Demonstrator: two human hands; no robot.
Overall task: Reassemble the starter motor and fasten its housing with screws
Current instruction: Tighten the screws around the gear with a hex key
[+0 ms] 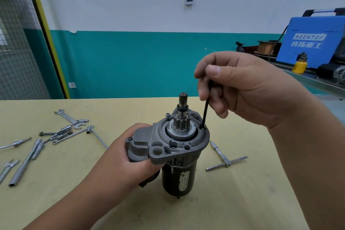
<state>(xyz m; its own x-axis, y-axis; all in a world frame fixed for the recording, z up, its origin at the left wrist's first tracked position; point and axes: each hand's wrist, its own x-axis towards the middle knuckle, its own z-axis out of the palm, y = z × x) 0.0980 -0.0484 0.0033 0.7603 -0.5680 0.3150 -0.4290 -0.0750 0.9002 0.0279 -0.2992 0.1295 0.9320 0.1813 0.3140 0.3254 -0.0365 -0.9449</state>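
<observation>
The starter motor [177, 155] stands upright on the yellow table [242, 192], black body down, grey cast housing and pinion shaft on top. My left hand [128, 157] grips the housing's left side, around the solenoid part. My right hand [237, 86] pinches a thin black hex key [205, 112] above the motor. The key stands nearly upright with its tip in a screw hole on the housing's right flange. Another screw [168, 115] sticks up at the flange's back left.
Several wrenches, sockets and extension bars [61, 130] lie scattered on the table's left. A T-handle wrench [225, 162] lies right of the motor. A blue welding machine [309, 39] and a yellow can [299, 64] sit on a bench at far right.
</observation>
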